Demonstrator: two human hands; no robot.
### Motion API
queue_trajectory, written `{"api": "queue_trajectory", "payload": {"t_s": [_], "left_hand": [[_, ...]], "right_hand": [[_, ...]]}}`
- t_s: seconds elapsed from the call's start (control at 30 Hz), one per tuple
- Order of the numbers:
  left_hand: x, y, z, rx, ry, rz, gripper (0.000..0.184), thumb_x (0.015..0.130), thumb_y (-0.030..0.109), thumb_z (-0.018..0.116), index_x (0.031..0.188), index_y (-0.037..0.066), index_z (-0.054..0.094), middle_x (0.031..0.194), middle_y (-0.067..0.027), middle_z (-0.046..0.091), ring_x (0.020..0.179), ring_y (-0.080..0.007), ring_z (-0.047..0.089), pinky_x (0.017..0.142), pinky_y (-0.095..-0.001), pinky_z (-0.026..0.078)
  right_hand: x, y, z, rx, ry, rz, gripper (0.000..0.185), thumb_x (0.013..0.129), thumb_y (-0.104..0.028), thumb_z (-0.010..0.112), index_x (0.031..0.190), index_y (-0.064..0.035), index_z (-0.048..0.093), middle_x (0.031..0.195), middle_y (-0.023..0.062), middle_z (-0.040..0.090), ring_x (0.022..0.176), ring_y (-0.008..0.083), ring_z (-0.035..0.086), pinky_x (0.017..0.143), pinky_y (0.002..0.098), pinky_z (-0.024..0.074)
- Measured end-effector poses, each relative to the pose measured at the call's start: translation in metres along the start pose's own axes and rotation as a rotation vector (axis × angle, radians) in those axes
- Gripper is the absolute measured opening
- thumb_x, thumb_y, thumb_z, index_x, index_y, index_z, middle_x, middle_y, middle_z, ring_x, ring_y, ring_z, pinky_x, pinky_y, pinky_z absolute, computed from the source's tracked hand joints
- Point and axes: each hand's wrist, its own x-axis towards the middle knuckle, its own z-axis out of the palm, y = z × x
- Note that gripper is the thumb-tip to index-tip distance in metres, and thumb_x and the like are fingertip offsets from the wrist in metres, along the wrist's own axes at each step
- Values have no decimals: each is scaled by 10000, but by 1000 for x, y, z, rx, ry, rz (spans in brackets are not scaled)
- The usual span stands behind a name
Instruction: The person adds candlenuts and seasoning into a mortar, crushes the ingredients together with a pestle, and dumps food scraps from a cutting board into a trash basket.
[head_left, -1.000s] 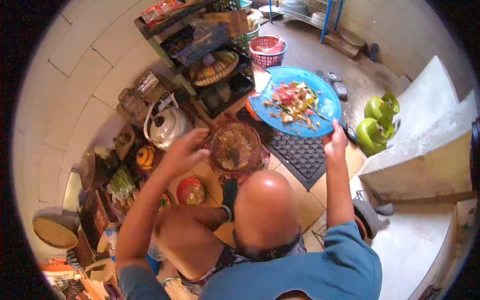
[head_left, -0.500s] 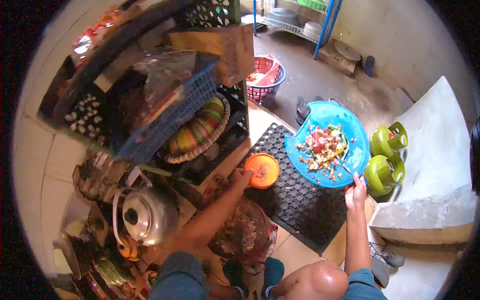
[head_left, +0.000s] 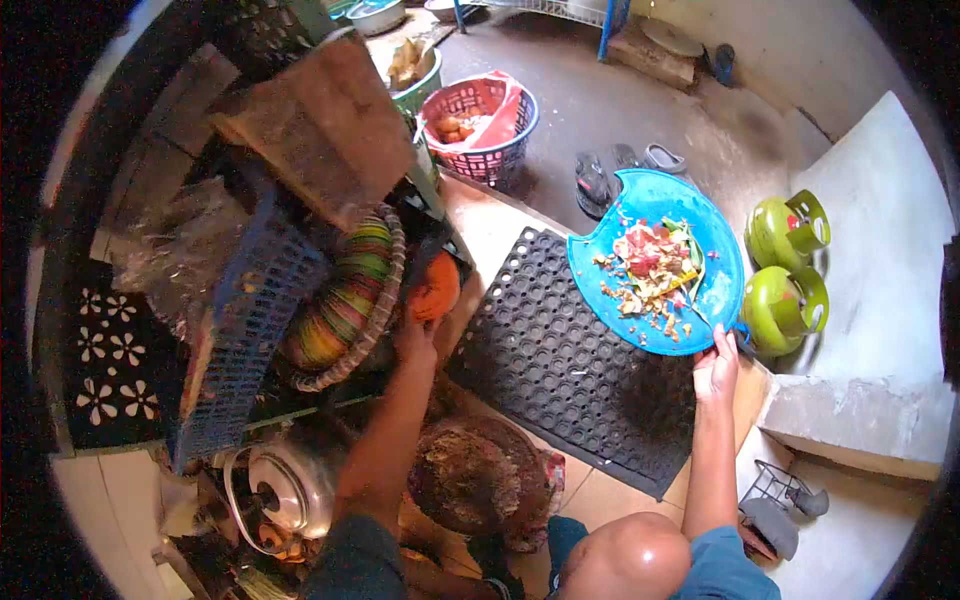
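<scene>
My right hand point(head_left: 716, 368) grips the lower edge of a blue plate point(head_left: 722, 235), thumb on top. Food scraps point(head_left: 655, 270), reddish, yellow and green, lie on the plate, which is held above a black rubber mat point(head_left: 540, 340). On the left, my left hand point(head_left: 415, 335) holds an orange round container point(head_left: 436, 287) beside the dark shelf, next to a striped woven basket point(head_left: 350, 300). Its fingers are partly in shadow. Below my left forearm is a wide stone mortar point(head_left: 475, 470) with brown crumbly matter in it.
A blue plastic basket point(head_left: 245, 320) and cardboard point(head_left: 330, 130) fill the shelf at left. A metal kettle point(head_left: 290, 490) stands below it. Beyond the mat are a red-lined basket point(head_left: 480, 125) and sandals point(head_left: 594, 180). Green gas cylinders point(head_left: 775, 310) stand at right.
My left hand first reached the orange container on the mat, then carried it left to the shelf. My right hand brought the plate lower and to the right. The view has shifted toward the shelf.
</scene>
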Motion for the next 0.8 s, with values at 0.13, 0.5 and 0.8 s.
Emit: {"api": "queue_trajectory", "payload": {"t_s": [0.13, 0.5, 0.8], "left_hand": [[20, 41, 47, -89, -82, -44, 559, 872, 367, 614, 1313, 83, 421, 1233, -89, 486, 1111, -237, 513, 865, -374, 488], [76, -1, 70, 314, 90, -124, 553, 884, 401, 588, 1307, 86, 424, 1189, -85, 502, 1095, -223, 517, 826, -368, 494], [-241, 75, 177, 349, -705, -430, 425, 964, 360, 446, 1250, 48, 483, 1178, -74, 575, 1075, -236, 556, 938, -408, 446]], "right_hand": [[3, 6, -9, -64, 48, 27, 359, 931, -141, 516, 1274, -69, 442, 1233, 60, 535, 1081, 191, 549, 891, 372, 482], [-13, -27, 15, -93, 21, 101, 331, 901, -115, 551, 1217, -52, 476, 1149, 67, 585, 1023, 176, 575, 907, 353, 464], [-84, -129, 75, 124, -212, 278, 351, 934, -222, 530, 1225, -35, 475, 1144, 74, 595, 1022, 170, 580, 902, 342, 462]]}}
